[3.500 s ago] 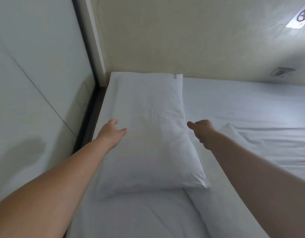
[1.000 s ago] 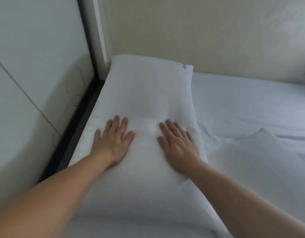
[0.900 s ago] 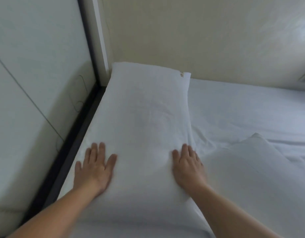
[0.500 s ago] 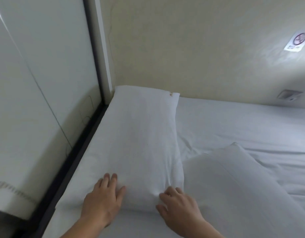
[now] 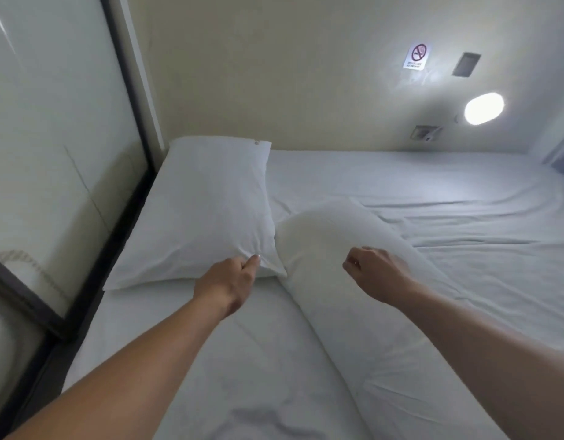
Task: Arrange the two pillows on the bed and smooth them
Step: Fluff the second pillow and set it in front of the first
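The first white pillow (image 5: 207, 211) lies flat along the left edge of the bed (image 5: 449, 192), its far end against the wall. My left hand (image 5: 231, 279) pinches that pillow's near right corner, and creases fan out from my fingertips. The second white pillow (image 5: 334, 300) lies slantwise to the right, its far end touching the first pillow. My right hand (image 5: 377, 269) is over its upper part with the fingers curled down. I cannot tell whether it grips the cloth.
A glass panel (image 5: 52, 128) in a dark frame (image 5: 128, 77) runs along the bed's left side. On the beige back wall hang a no-smoking sign (image 5: 417, 56), a lit round lamp (image 5: 484, 108) and a socket plate (image 5: 426, 132). The white sheet is wrinkled on the right.
Both hands left the first pillow's top after sliding toward me. My left hand has closed on its near corner. My right hand has moved right, over the second pillow. The view has risen.
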The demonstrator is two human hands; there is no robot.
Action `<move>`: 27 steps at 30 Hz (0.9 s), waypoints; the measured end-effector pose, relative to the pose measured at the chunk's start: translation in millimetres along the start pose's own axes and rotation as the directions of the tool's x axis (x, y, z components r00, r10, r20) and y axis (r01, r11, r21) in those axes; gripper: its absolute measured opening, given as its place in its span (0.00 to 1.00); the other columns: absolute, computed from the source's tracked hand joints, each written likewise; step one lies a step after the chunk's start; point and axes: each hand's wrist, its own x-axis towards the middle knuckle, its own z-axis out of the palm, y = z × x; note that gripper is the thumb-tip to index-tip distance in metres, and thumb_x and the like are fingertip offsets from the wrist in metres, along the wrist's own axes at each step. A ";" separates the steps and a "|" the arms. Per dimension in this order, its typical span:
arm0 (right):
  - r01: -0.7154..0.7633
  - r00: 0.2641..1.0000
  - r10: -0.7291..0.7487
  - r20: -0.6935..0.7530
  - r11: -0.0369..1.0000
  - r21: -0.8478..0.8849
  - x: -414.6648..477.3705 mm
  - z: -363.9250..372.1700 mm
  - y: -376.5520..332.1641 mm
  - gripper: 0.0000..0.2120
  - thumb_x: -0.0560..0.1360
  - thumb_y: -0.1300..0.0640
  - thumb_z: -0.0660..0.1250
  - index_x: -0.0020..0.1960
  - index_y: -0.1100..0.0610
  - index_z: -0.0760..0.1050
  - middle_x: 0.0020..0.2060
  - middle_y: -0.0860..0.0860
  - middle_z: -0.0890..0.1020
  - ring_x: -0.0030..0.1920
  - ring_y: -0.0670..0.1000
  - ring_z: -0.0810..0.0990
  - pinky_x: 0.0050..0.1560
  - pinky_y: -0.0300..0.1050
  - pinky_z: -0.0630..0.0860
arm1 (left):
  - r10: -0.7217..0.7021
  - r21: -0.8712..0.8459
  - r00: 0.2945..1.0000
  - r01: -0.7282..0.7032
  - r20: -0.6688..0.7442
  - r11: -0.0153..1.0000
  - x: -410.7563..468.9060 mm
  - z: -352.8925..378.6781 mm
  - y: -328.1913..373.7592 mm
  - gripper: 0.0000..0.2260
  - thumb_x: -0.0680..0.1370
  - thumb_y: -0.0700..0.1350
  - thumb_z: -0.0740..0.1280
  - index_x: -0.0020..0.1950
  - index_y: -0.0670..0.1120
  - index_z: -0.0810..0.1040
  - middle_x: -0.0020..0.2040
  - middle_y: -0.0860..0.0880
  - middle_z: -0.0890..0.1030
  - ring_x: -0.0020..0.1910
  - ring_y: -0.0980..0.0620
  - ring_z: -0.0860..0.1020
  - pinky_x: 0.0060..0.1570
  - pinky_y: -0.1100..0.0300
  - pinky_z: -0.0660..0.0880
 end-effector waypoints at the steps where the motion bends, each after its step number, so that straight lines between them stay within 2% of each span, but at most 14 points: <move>1: -0.037 0.999 0.037 -0.030 0.999 0.006 -18.0 -3.4 14.8 0.13 0.78 0.44 0.58 0.52 0.48 0.78 0.52 0.50 0.82 0.52 0.56 0.80 0.41 0.46 0.69 | 0.014 -0.035 1.000 -0.014 0.012 0.999 -8.9 11.5 7.2 0.25 0.78 0.62 0.50 0.43 0.46 0.79 0.49 0.44 0.83 0.49 0.42 0.79 0.52 0.50 0.74; 3: -0.119 0.992 0.119 -0.032 0.993 0.015 -50.3 -4.5 49.0 0.14 0.77 0.43 0.58 0.55 0.48 0.78 0.54 0.50 0.81 0.54 0.55 0.79 0.46 0.48 0.72 | 0.030 -0.075 0.997 -0.024 0.073 0.997 -30.2 41.4 21.0 0.23 0.78 0.61 0.53 0.40 0.45 0.77 0.48 0.44 0.84 0.50 0.41 0.80 0.52 0.51 0.74; 5: -0.209 0.978 0.209 0.004 0.978 0.016 -78.1 -7.3 79.5 0.16 0.76 0.42 0.59 0.59 0.48 0.76 0.56 0.50 0.79 0.58 0.55 0.78 0.52 0.50 0.74 | 0.041 -0.066 0.989 -0.032 0.142 0.997 -52.1 73.9 35.4 0.21 0.78 0.60 0.56 0.41 0.45 0.78 0.46 0.45 0.84 0.50 0.42 0.80 0.50 0.53 0.74; 7: -0.290 0.957 0.289 0.025 0.956 0.042 -98.0 -10.9 112.7 0.19 0.76 0.42 0.60 0.64 0.48 0.74 0.59 0.50 0.78 0.60 0.55 0.77 0.56 0.51 0.74 | 0.062 -0.067 0.978 -0.049 0.199 0.997 -68.0 105.1 52.5 0.17 0.78 0.58 0.59 0.46 0.47 0.79 0.50 0.46 0.84 0.52 0.44 0.80 0.52 0.54 0.75; 9: -0.366 0.930 0.363 0.057 0.929 0.057 -110.4 -9.9 150.0 0.23 0.76 0.41 0.61 0.68 0.49 0.71 0.63 0.51 0.75 0.63 0.55 0.75 0.58 0.52 0.73 | 0.082 -0.075 0.967 -0.066 0.243 0.995 -78.7 137.0 75.7 0.17 0.77 0.57 0.61 0.58 0.49 0.79 0.60 0.46 0.81 0.59 0.45 0.78 0.58 0.55 0.73; 11: -0.422 0.904 0.416 0.096 0.905 0.058 -112.9 -3.6 186.0 0.28 0.76 0.39 0.61 0.72 0.50 0.67 0.68 0.53 0.72 0.65 0.57 0.74 0.61 0.53 0.73 | 0.111 -0.104 0.958 -0.086 0.265 0.991 -83.7 169.0 101.2 0.24 0.76 0.58 0.62 0.69 0.50 0.72 0.69 0.44 0.74 0.66 0.45 0.74 0.65 0.55 0.69; 13: -0.472 0.877 0.459 0.144 0.878 0.073 -108.0 8.9 218.2 0.33 0.75 0.36 0.61 0.74 0.50 0.63 0.71 0.56 0.68 0.68 0.59 0.71 0.65 0.55 0.70 | 0.158 -0.099 0.954 -0.137 0.254 0.986 -85.3 199.9 126.6 0.32 0.73 0.64 0.63 0.75 0.54 0.65 0.74 0.45 0.66 0.71 0.43 0.67 0.70 0.53 0.65; 15: -0.531 0.843 0.502 0.194 0.835 0.145 -95.5 23.2 247.5 0.39 0.73 0.32 0.60 0.76 0.51 0.59 0.74 0.57 0.65 0.71 0.60 0.67 0.69 0.56 0.66 | 0.181 -0.055 0.947 -0.173 0.264 0.983 -79.6 229.2 149.0 0.42 0.67 0.70 0.64 0.77 0.59 0.55 0.79 0.46 0.55 0.77 0.42 0.56 0.74 0.47 0.59; 17: -0.596 0.802 0.539 0.257 0.756 0.271 -78.2 38.7 275.0 0.45 0.70 0.27 0.59 0.78 0.52 0.55 0.76 0.58 0.62 0.74 0.60 0.63 0.71 0.56 0.61 | 0.140 -0.021 0.939 -0.141 0.315 0.990 -68.1 258.0 162.1 0.49 0.61 0.73 0.65 0.77 0.63 0.47 0.81 0.49 0.44 0.79 0.41 0.45 0.74 0.41 0.54; 19: -0.636 0.771 0.543 0.332 0.671 0.380 -60.7 56.3 292.5 0.51 0.67 0.24 0.58 0.79 0.52 0.52 0.77 0.57 0.60 0.75 0.59 0.61 0.72 0.55 0.58 | 0.103 0.013 0.931 -0.115 0.351 0.993 -57.9 283.5 159.7 0.53 0.58 0.73 0.68 0.77 0.65 0.45 0.80 0.50 0.39 0.78 0.39 0.41 0.74 0.38 0.54; 21: -0.640 0.768 0.505 0.393 0.623 0.449 -44.4 78.0 300.1 0.54 0.63 0.21 0.58 0.78 0.54 0.55 0.76 0.55 0.63 0.74 0.57 0.64 0.72 0.54 0.60 | 0.091 0.021 0.925 -0.107 0.370 0.994 -51.5 304.6 149.6 0.54 0.57 0.73 0.69 0.76 0.66 0.44 0.80 0.51 0.38 0.78 0.40 0.41 0.74 0.39 0.54; 23: -0.634 0.773 0.497 0.394 0.618 0.465 -33.3 93.8 296.0 0.54 0.59 0.20 0.60 0.74 0.55 0.65 0.71 0.56 0.72 0.68 0.57 0.72 0.67 0.52 0.66 | 0.092 -0.001 0.922 -0.099 0.375 0.995 -45.0 314.4 139.6 0.53 0.58 0.73 0.69 0.76 0.66 0.46 0.80 0.51 0.39 0.79 0.41 0.42 0.74 0.39 0.54; 27: -0.603 0.797 0.553 0.244 0.702 0.378 -28.0 92.0 277.4 0.40 0.57 0.25 0.65 0.57 0.53 0.78 0.55 0.55 0.83 0.54 0.57 0.80 0.57 0.54 0.75 | 0.094 -0.019 0.912 -0.094 0.399 0.995 -37.5 309.1 134.9 0.51 0.59 0.71 0.71 0.76 0.66 0.48 0.81 0.52 0.41 0.79 0.41 0.44 0.73 0.38 0.56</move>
